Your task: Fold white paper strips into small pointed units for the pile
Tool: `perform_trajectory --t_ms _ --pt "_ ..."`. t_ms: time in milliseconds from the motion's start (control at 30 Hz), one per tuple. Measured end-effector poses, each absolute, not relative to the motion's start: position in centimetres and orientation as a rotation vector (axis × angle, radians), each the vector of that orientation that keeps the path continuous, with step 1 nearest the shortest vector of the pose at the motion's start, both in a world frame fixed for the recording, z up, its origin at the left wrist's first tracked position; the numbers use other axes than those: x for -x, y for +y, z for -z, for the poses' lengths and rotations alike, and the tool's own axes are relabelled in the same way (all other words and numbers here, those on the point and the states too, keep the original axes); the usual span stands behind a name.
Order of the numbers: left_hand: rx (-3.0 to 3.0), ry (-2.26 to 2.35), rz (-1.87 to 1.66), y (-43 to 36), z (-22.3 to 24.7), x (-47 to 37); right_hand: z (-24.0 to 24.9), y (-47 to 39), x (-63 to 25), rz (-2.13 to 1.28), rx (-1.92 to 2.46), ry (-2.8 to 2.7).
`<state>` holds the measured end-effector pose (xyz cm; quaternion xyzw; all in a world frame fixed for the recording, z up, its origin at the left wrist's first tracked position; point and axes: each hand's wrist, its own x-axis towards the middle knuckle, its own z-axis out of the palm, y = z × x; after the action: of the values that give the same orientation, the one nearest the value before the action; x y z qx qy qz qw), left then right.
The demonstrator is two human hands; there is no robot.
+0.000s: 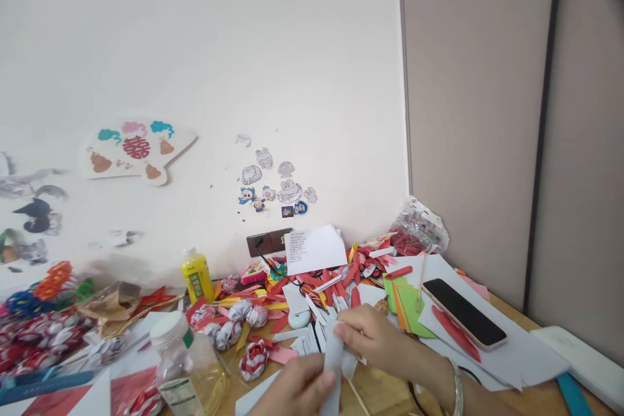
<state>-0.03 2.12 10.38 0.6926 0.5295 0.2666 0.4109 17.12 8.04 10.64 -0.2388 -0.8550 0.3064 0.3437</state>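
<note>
- Both hands are close together, pinching one narrow strip of white paper [333,359]: the left hand [298,385] low on it, the right hand [366,336] at its upper end; the strip stands roughly upright between them.
- A bracelet [457,387] circles the right wrist.
- A thin wooden stick [358,396] slants just below the right hand, over the wooden bench [390,391].
- Behind the hands, folded white strips [305,343] run into a heap of red strips [341,283] with some yellow ones.
- To the left sit red-and-white paper balls [254,360], a clear jar with a white lid [168,361] and, farther back, an upright yellow bottle [197,277].
- To the right, a phone [465,312] lies dark side up on white sheets [441,354], near green paper [407,304] and a red folded piece [455,333].
- At the back, a sheet with writing [319,251] leans by the wall [292,65], below small cut-out pictures [290,190].
- Farther left on the wall hangs a fan-shaped cutout [121,166].
</note>
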Motion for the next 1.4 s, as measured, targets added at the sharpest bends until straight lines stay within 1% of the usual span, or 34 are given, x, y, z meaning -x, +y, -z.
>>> perform_trajectory --t_ms 100,200,267,333,433,533,667,833,933,1033,1400 --pt "-1.641 1.224 -0.958 3.7 -13.7 -1.1 -14.2 9.0 -17.6 -0.792 0.523 -2.245" --pt "-1.54 0.944 -0.957 5.0 -16.2 -2.7 -15.9 9.9 -18.3 -0.895 0.5 -2.116" --pt "-1.561 0.892 -1.037 5.9 -16.8 -3.8 -16.0 10.5 -18.8 -1.033 0.464 -2.02" --pt "-1.567 0.846 -1.079 6.7 -16.6 -4.6 -15.9 11.0 -19.3 -1.109 0.458 -1.945" --pt "-1.54 0.794 -1.107 8.1 -15.4 -5.3 -15.7 11.4 -19.8 -1.123 0.485 -1.869" --pt "-1.496 0.808 -1.238 9.7 -13.8 -5.3 -15.7 11.5 -19.5 -1.227 0.457 -1.796" --pt "-1.431 0.842 -1.315 10.7 -12.7 -5.1 -15.5 11.6 -18.3 -1.338 0.456 -1.692" --pt "-1.516 1.025 -1.445 9.3 -13.9 -5.3 -15.5 11.6 -17.8 -1.328 0.477 -1.624" --pt "-1.576 1.013 -1.522 8.6 -14.6 -5.6 -15.6 11.5 -18.0 -1.305 0.478 -1.604" --pt "-1.584 0.979 -1.519 8.4 -14.8 -5.9 -15.8 11.6 -18.2 -1.311 0.458 -1.586" --pt "-1.403 1.051 -1.62 7.3 -15.3 -6.3 -15.8 11.5 -17.6 -1.277 0.382 -1.6"
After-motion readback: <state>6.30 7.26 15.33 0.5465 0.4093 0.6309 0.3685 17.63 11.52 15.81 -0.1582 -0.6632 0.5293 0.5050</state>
